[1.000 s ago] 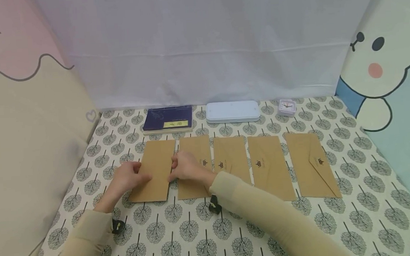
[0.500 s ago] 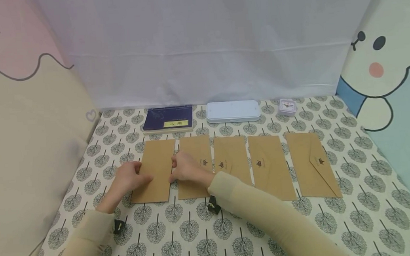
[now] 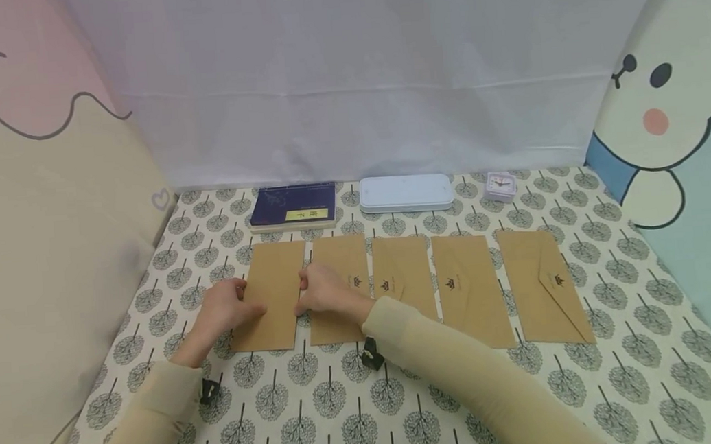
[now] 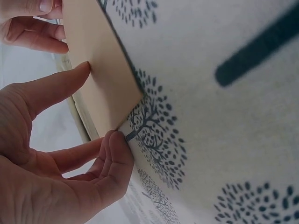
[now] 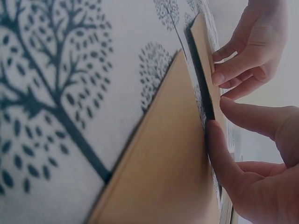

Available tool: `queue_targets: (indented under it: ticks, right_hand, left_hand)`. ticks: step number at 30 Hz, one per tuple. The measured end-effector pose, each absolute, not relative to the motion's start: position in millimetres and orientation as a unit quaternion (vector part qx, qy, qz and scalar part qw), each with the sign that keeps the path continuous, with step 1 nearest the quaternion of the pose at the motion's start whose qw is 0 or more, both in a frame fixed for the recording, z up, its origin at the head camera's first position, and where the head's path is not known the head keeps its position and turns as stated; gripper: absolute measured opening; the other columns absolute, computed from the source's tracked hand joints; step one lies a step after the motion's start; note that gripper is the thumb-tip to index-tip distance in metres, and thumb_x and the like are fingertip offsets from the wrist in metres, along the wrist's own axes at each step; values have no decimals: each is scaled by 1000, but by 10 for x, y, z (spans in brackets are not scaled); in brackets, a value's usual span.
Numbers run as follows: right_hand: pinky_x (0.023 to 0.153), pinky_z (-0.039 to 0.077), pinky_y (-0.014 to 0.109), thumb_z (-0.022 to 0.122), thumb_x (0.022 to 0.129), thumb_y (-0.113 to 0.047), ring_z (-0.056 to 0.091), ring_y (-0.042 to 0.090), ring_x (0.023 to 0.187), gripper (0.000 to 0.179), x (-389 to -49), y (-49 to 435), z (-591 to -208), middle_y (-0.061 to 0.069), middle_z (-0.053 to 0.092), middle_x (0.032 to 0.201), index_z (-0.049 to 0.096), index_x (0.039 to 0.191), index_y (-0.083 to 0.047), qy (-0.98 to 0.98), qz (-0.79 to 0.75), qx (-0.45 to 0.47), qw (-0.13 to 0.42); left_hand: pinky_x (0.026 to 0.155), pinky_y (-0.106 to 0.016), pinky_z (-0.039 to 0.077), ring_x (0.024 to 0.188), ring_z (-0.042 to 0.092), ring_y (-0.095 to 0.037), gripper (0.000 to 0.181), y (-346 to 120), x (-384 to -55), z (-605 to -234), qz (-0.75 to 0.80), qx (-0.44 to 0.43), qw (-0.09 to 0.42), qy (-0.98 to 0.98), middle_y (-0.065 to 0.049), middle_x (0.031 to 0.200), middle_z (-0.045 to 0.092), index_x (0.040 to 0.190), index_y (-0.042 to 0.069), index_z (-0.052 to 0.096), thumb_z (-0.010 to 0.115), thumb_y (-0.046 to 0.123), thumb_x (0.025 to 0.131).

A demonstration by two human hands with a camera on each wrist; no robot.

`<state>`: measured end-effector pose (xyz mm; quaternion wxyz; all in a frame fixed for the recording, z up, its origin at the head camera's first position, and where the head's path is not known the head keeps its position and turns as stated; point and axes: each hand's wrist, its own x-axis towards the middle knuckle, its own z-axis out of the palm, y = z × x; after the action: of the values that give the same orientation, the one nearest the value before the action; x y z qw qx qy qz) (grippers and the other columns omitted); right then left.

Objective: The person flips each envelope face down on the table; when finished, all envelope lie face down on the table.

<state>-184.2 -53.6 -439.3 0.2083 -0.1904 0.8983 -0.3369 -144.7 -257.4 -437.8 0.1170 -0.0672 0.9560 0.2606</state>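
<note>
The leftmost brown paper envelope (image 3: 270, 290) lies at the left end of a row, its plain side up. Along its left edge my left hand (image 3: 225, 307) holds it; in the left wrist view the thumb rests on the paper (image 4: 100, 70) and the fingers curl at the edge. My right hand (image 3: 326, 289) pinches the opposite edge between thumb and fingers, seen in the right wrist view beside a dark shadow under the envelope (image 5: 205, 51). That hand is over the second envelope (image 3: 341, 326) and partly hides it.
Three more envelopes (image 3: 402, 267) with crown prints and flaps lie to the right. Behind the row are a dark blue book (image 3: 292, 202), a pale blue case (image 3: 405, 191) and a small lilac clock (image 3: 500, 186). A tree-patterned cloth (image 3: 296, 432) covers the table.
The near end of the leftmost envelope has turned very slightly to the right between my hands. Both hands keep their places on its edges; the other envelopes lie as before.
</note>
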Motion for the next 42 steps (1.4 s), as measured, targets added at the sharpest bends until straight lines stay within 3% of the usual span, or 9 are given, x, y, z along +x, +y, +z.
queue_targets:
  ticks: [12,16,21,29,33,42]
  right_hand:
    - [58,43,24,89,63,-21,50,15,70,38,-1829,-506,-4347,1,56,80,62,84,-6,897,-334,-188,221]
    - [68,46,24,89,65,-22,54,16,82,55,-1817,-472,-4348,2,59,95,64,108,-1,893,-341,-193,220]
    - [79,48,25,88,67,-23,54,15,92,76,-1800,-373,-4359,5,59,113,54,132,-2,887,-355,-198,218]
    - [78,50,23,87,68,-18,59,13,92,86,-1789,-187,-4349,9,55,129,44,141,-5,871,-396,-191,220]
    - [73,51,21,87,68,-13,62,13,90,91,-1783,-54,-4340,12,54,131,37,145,-4,858,-424,-185,225]
    - [80,50,25,86,70,-16,58,18,99,95,-1786,241,-4325,12,52,132,31,147,-2,865,-417,-182,211]
  left_hand:
    - [73,-45,53,90,60,-39,78,-2578,-1444,-4381,271,-66,123,952,-32,107,59,127,-16,46,81,26,72]
    - [72,-44,53,89,60,-38,80,-2609,-1457,-4364,278,-63,131,949,-31,108,59,128,-15,44,81,30,73]
    - [69,-41,53,84,60,-34,86,-2619,-1459,-4334,283,-53,134,948,-26,102,60,132,-16,40,80,33,74]
    - [85,-48,49,104,54,-39,85,-2496,-1463,-4324,310,-22,116,943,-29,115,56,134,-13,41,82,32,75]
    - [83,-47,50,104,56,-39,82,-2377,-1473,-4342,325,-9,101,940,-29,116,56,134,-10,43,83,30,74]
    - [88,-46,49,108,58,-34,78,-2142,-1443,-4339,381,11,113,918,-22,126,56,136,-4,45,81,29,76]
